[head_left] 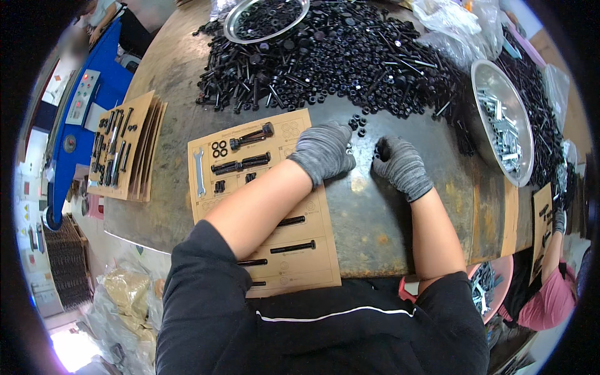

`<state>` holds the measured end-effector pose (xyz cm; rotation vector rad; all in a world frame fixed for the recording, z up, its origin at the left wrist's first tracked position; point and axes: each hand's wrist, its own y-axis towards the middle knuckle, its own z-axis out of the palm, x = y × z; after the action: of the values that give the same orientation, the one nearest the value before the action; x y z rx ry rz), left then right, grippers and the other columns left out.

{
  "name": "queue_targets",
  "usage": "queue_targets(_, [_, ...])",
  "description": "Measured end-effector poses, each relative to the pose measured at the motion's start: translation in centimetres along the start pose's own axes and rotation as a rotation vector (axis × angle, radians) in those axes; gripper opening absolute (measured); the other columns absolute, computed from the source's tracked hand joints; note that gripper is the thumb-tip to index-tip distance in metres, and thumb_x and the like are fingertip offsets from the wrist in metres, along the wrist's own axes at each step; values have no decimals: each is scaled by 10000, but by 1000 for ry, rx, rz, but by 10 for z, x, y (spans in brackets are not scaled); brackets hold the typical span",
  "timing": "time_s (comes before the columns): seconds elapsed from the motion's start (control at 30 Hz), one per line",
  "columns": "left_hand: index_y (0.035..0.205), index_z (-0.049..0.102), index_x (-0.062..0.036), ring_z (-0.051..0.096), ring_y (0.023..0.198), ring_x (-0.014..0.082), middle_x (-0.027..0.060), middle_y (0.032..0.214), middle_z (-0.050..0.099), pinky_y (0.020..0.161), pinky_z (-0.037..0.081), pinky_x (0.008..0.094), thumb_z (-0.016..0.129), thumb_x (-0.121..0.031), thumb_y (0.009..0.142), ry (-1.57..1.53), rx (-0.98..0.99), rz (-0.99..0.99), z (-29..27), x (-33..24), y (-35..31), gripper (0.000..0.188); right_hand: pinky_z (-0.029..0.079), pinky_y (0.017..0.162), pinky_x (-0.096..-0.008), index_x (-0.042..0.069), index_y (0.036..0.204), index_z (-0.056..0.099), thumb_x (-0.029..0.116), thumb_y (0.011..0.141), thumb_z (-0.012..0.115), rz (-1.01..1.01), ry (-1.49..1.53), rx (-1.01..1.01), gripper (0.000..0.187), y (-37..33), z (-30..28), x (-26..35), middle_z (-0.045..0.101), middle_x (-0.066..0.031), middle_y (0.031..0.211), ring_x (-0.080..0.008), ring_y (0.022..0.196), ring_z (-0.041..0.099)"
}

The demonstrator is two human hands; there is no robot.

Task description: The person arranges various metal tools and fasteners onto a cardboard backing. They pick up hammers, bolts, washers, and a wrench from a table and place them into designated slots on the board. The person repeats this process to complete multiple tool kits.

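Note:
A brown cardboard sheet (322, 250) lies on the metal table, partly under my left forearm. On it are a wrench (199, 172), black washers (219, 149), a large black bolt (252, 135) and several other black bolts. My left hand (322, 153), in a grey glove, reaches over the sheet's right edge with its fingers curled at the tabletop. My right hand (403, 167), gloved alike, stands to its right, thumb and fingers drawn together. What either hand holds is hidden. A small cluster of black nuts (357, 124) lies just beyond my left fingertips.
A big heap of black bolts and nuts (325, 59) covers the table's far side, with a metal tray (234, 31) on it. At right stands a steel bowl (525, 147) of silvery parts. Filled cardboard sheets (140, 153) lean together at left. Another person (550, 300) works at far right.

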<state>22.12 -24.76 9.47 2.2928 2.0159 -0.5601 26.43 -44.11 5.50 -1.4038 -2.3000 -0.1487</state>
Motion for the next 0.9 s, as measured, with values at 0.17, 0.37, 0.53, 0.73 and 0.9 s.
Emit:
queue_targets(0.17, [918,707,-97,465,1241,310,125,1230,583,1052,382,397,743,-314,674,176,-382,-33,-22,78,-27,329,529,727,-401,26,960,638,230,693,739,-41,37,-32,351,7,4,24,655,-179,841,-330,766,641])
queue_targets(0.37, [968,727,-128,348,1352,332,87,1344,540,1141,268,423,742,-339,675,225,-313,-150,-4,113,-32,361,526,789,-420,58,976,658,314,777,676,-215,-40,67,324,51,28,113,663,-175,901,-333,860,648])
queue_targets(0.53, [985,732,-146,345,1356,315,67,1342,547,1147,260,421,753,-352,689,156,-364,-84,4,125,-30,361,530,799,-405,81,1058,655,288,817,672,-212,-154,229,318,87,37,135,678,-147,981,-299,901,660])
queue_targets(0.73, [1208,622,-90,498,1199,302,116,1270,553,1058,395,395,801,-310,718,-40,-435,1,-8,100,-38,566,527,737,-373,55,1126,629,168,845,662,-341,162,-261,305,53,16,81,660,-157,936,-293,803,641])
queue_targets(0.9, [1132,644,-69,635,964,291,147,1075,636,877,510,379,748,-251,780,-323,-202,10,-4,44,3,410,512,756,-338,53,1121,621,22,815,631,-36,231,-189,308,43,-1,7,641,-126,868,-222,786,620])
